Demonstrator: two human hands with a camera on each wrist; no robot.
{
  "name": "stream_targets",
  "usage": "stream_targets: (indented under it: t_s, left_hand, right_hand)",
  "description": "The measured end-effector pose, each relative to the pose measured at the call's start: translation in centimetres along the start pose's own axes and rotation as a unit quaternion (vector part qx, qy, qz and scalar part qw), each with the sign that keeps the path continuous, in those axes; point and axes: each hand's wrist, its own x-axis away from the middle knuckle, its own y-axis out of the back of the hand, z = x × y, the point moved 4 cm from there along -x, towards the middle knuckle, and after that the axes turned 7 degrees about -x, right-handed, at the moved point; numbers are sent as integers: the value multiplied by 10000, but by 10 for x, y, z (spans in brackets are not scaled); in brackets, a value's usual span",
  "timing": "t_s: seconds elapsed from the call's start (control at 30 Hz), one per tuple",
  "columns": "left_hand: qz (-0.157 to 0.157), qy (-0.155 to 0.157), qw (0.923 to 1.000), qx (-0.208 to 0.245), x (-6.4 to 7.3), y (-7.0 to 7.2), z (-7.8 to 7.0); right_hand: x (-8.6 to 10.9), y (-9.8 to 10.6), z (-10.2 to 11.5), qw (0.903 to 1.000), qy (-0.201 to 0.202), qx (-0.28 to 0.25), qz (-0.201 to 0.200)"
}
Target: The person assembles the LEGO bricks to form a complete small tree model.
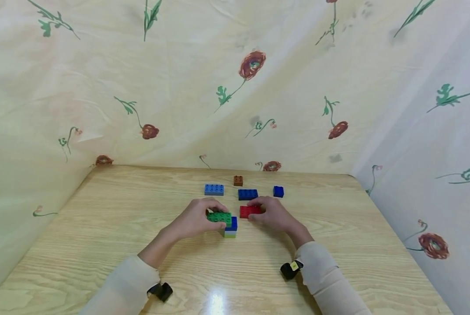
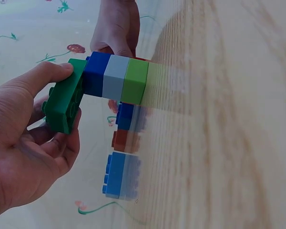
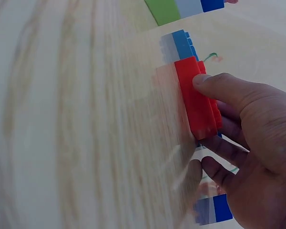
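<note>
Green eight-stud brick (image 1: 220, 217), right at the top of the three-brick stack (image 2: 115, 76), most of its length hanging out leftward! The left hand (image 1: 197, 218) pinches it by the long sides, thumb nearer, fingers beyond; that grip leaves the studs uncovered and probably props the overhanging end. It seems slanted against the dark blue brick (image 2: 96, 69) beneath; whether they're locked, I can't tell. Below that, pale blue, then the lime green brick (image 2: 134, 81) as base on the wooden table (image 1: 81, 245), holding everything upright.

Just to the right, the right hand (image 1: 272, 214) has the red brick (image 1: 246, 211) between thumb and fingers, low at the tabletop, studs up: a side hold that likely keeps it steady.

Behind, the dark blue eight-stud brick (image 1: 248, 194), the medium blue brick (image 1: 214, 189), the brown four-stud brick (image 1: 238, 180) and the small blue brick (image 1: 278, 191) sit apart, each easily reached. Flowered cloth (image 1: 187, 65) walls the far side.
</note>
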Motion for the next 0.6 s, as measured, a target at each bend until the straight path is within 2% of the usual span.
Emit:
stream_targets:
  t_s: [0.23,0.6]
  left_hand:
    - [11,-37,10000,-30,0,0,-1]
    - [19,-17,10000,62,0,1,-2]
  right_hand:
    - [1,1,2,9999,85,49,28]
    - [15,9,20,9981,612,-13,-14]
